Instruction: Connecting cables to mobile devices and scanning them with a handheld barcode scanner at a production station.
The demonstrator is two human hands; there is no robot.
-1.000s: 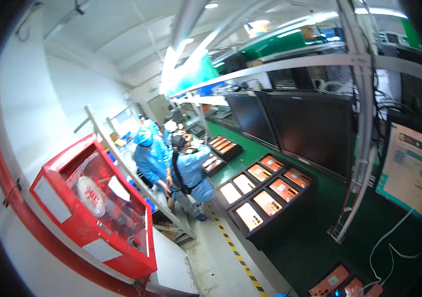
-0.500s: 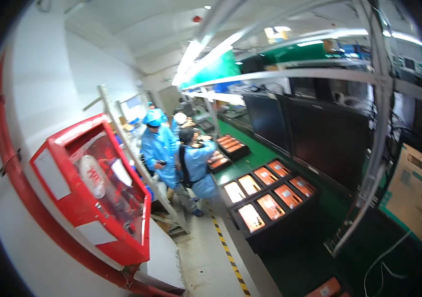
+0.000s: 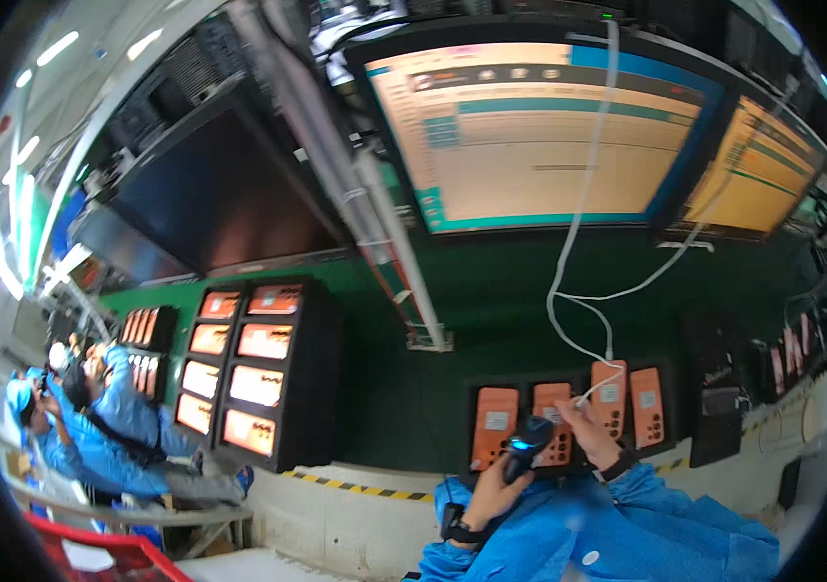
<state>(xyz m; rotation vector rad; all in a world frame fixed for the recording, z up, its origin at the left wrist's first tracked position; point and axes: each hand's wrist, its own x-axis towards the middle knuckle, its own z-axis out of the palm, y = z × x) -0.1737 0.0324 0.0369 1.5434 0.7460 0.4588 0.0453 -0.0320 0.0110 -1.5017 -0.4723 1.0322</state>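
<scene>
Evidently, a Crowded Green Bench [image 3: 394,398] Left Little Room for Slack

The bench ran beneath a large lit monitor [image 3: 530,160], while a black two-column rack [image 3: 311,388] of orange units stood to the left, near co-workers in blue [image 3: 122,398]. Directly before the wearer sat a smaller black tray [image 3: 525,398], with four orange phones [image 3: 496,427] side by side in it, camera ends toward the wearer. The right hand [image 3: 593,436] hung over the tray between the second and third phones, its fingertips apparently pinched on the end of a white cable [image 3: 583,194]; whether they also touched a phone could not be told. The left hand [image 3: 496,497] was wrapped around a dark handheld scanner [image 3: 532,435] with a blue light, its head above the lower part of the second phone.

The cable posed the likeliest trouble — it dropped past the monitor, forked and looped over the third phone, so a sharp tug or a caught loop could have dragged that phone out of line. The scanner, too, was close enough that a careless dip might have knocked or scuffed the second phone — or bumped the other hand.
</scene>
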